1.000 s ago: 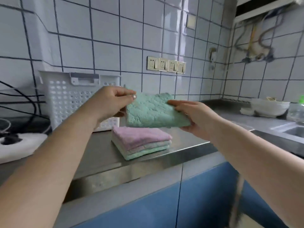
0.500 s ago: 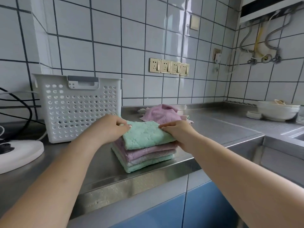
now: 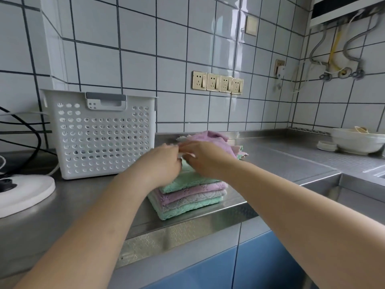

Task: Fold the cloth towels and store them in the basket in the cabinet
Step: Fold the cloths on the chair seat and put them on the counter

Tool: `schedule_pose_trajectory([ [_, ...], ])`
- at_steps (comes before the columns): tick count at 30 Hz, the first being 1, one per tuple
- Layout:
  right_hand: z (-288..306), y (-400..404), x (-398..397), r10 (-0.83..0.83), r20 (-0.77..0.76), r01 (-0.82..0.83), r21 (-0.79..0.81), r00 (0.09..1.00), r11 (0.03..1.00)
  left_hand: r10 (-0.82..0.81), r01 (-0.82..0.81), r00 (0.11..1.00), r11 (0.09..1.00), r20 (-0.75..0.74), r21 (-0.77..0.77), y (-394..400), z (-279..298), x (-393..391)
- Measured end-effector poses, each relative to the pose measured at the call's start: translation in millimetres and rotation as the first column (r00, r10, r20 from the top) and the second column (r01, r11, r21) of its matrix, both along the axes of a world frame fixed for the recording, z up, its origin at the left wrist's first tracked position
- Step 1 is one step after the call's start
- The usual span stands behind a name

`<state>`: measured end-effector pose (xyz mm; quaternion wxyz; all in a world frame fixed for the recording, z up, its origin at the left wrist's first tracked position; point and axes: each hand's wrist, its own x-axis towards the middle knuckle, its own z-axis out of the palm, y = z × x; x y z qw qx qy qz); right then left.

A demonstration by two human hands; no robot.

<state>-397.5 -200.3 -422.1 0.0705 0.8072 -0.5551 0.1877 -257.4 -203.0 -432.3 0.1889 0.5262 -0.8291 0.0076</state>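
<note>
A stack of folded towels (image 3: 187, 197) lies near the front edge of the steel counter (image 3: 281, 163), with a green towel (image 3: 187, 181) on top. Behind it sits a loose heap of unfolded towels (image 3: 210, 138), mostly pink. My left hand (image 3: 164, 163) and my right hand (image 3: 205, 159) hover together over the back of the stack, fingertips meeting at the near edge of the loose heap. Motion blur hides whether either hand pinches cloth. The white perforated basket (image 3: 100, 138) stands on the counter to the left of the stack.
A white round appliance (image 3: 25, 192) with black cables sits at the far left. White bowls (image 3: 358, 140) stand at the back right, beside a sink (image 3: 364, 184). Blue cabinet doors (image 3: 270, 263) are shut below the counter. A tiled wall with sockets runs behind.
The green towel, held up a second ago, was laid on the stack. Both hands have since left its sides and moved back toward the loose heap.
</note>
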Motion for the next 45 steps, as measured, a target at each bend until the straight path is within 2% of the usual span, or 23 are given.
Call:
schedule_pose_trajectory([
  [2,-14.1,-2.8,0.2,0.046,-0.059,-0.037,0.144,0.997,0.989,-0.016,0.01,0.999,0.994,0.05,0.108,-3.2,-12.2,-1.0],
  [4,-27.0,-8.3,-7.7,0.014,0.009,-0.016,0.288,1.0,0.958,-0.024,0.001,0.992,0.982,0.123,0.187,-5.8,-21.8,1.1],
  [6,-33.8,-12.6,-16.2,-0.046,0.061,0.02,0.363,0.997,0.932,0.016,-0.06,0.98,0.975,0.199,0.214,-5.1,-26.6,5.4],
  [11,-41.0,-18.5,-22.2,-0.14,0.151,0.055,0.466,0.979,0.883,0.08,-0.127,0.98,0.956,0.182,0.264,-6.1,-30.6,10.8],
  [13,-39.7,-13.0,-22.3,-0.148,0.215,0.05,0.405,0.965,0.913,0.092,-0.13,0.981,0.967,0.173,0.219,-2.0,-25.0,8.9],
  [14,-38.3,-7.3,-24.1,-0.144,0.281,0.048,0.323,0.949,0.945,0.09,-0.113,0.982,0.984,0.165,0.135,2.0,-20.4,6.9],
  [16,-35.3,7.7,-30.8,-0.114,0.457,0.07,0.112,0.882,0.991,0.026,-0.013,0.995,0.991,0.094,-0.135,10.5,-12.7,1.8],
  [17,-35.6,18.4,-38.5,-0.085,0.516,0.088,0.019,0.852,0.996,-0.058,0.065,0.998,0.965,0.038,-0.255,17.1,-10.6,-6.2],
  [19,-38.8,40.3,-57.1,-0.051,0.533,0.121,-0.098,0.844,0.988,-0.257,0.209,0.964,0.882,-0.061,-0.424,30.5,-10.0,-28.0],
  [21,-47.3,63.9,-83.5,-0.08,0.508,0.174,-0.141,0.858,0.975,-0.428,0.33,0.899,0.803,-0.095,-0.496,44.8,-14.8,-57.8],
  [23,-60.6,98.4,-116.8,-0.148,0.493,0.247,-0.141,0.857,0.959,-0.538,0.426,0.836,0.762,-0.111,-0.488,54.9,-32.1,-93.1],
  [27,-102.2,175.7,-185.7,-0.362,0.473,0.438,-0.056,0.803,0.897,-0.655,0.59,0.733,0.746,-0.182,-0.311,65.7,-87.5,-158.3],
  [29,-135.5,229.6,-222.7,-0.523,0.466,0.575,0.036,0.714,0.817,-0.723,0.697,0.66,0.691,-0.204,-0.192,83.1,-127.4,-198.9],
  [32,-186.6,293.3,-258.2,-0.698,0.47,0.727,0.157,0.541,0.669,-0.78,0.781,0.611,0.622,-0.134,-0.059,113.7,-185.5,-242.9],
  [34,-226.2,327.6,-271.1,-0.78,0.475,0.789,0.247,0.407,0.562,-0.818,0.82,0.572,0.571,-0.058,0.045,140.7,-224.7,-267.0],
  [36,-267.1,354.4,-275.7,-0.851,0.404,0.805,0.347,0.335,0.482,-0.854,0.837,0.521,0.509,-0.006,0.201,165.7,-264.8,-289.4],
  [39,-313.0,374.3,-275.4,-0.914,0.282,0.773,0.493,0.293,0.4,-0.845,0.785,0.533,0.475,-0.044,0.398,186.0,-318.0,-316.4],
  [42,-337.5,377.7,-277.5,-0.927,0.136,0.747,0.557,0.349,0.363,-0.761,0.711,0.636,0.512,-0.129,0.482,198.6,-351.4,-336.8],
  [45,-347.3,370.6,-278.7,-0.909,0.049,0.729,0.581,0.414,0.363,-0.674,0.637,0.724,0.571,-0.146,0.518,204.8,-367.9,-348.7],
])
